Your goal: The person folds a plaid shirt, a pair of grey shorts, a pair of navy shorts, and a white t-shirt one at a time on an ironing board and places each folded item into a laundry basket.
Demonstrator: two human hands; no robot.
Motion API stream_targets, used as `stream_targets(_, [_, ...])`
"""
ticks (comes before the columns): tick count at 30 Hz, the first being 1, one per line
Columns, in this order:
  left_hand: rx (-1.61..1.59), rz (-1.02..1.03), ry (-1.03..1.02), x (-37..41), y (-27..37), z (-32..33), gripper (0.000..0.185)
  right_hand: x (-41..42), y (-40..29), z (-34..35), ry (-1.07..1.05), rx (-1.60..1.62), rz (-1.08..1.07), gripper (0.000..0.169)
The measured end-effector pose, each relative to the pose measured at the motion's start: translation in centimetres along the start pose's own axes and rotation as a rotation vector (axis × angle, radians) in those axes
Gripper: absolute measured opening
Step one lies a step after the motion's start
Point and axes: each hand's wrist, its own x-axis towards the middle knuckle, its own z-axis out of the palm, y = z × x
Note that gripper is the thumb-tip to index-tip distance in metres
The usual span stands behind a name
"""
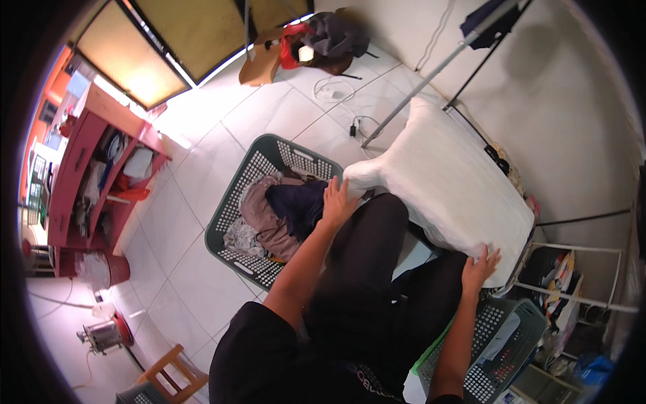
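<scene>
Before me stands a padded ironing board with a white cover [454,182], its surface bare. My left hand [338,202] is at the basket's near right rim, beside the board's narrow end, fingers apart and holding nothing. A green plastic laundry basket [217,224] on the floor to the left contains crumpled clothes, among them a dark navy garment [298,202] and a mauve garment [262,217]. My right hand [479,270] rests with spread fingers on the near right edge of the white cover.
A second green basket [535,313] is at my right, near a white metal rack [580,246]. A grey pole [424,83] rises behind the board. Cables [333,93] lie on the tiles. At left are a red wooden cabinet [75,166], a waste bin [118,267] and a wooden chair [174,371].
</scene>
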Motion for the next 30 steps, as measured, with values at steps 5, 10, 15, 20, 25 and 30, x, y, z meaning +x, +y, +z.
stream_targets(5, [-0.006, -0.233, -0.386, -4.6, -11.7, -0.4, 0.061, 1.9, -14.7, -0.2, -0.09, 0.45, -0.359, 0.053])
stream_targets(10, [-0.278, -0.432, -0.477, -7.2, -16.2, 2.4, 0.051, 0.5, -27.5, 1.6, -0.247, 0.504, -0.534, 0.042])
stream_targets(15, [-0.195, -0.247, -0.204, -7.5, -17.2, 5.0, 0.044, -0.7, -32.7, 2.1, -0.472, 0.314, -0.673, 0.038])
stream_targets(20, [-0.357, -0.333, 0.039, -6.0, -16.6, 4.8, 0.034, -0.1, -33.2, 2.0, -0.476, 0.307, -0.676, 0.033])
stream_targets(25, [-0.508, -0.347, 0.271, -3.9, -15.4, 0.8, 0.028, 0.0, -33.6, 1.8, -0.489, 0.27, -0.64, 0.033])
stream_targets(30, [-0.702, -0.378, 0.331, -4.0, -14.2, -5.3, 0.026, -0.5, -34.3, 1.3, -0.488, 0.25, -0.67, 0.035])
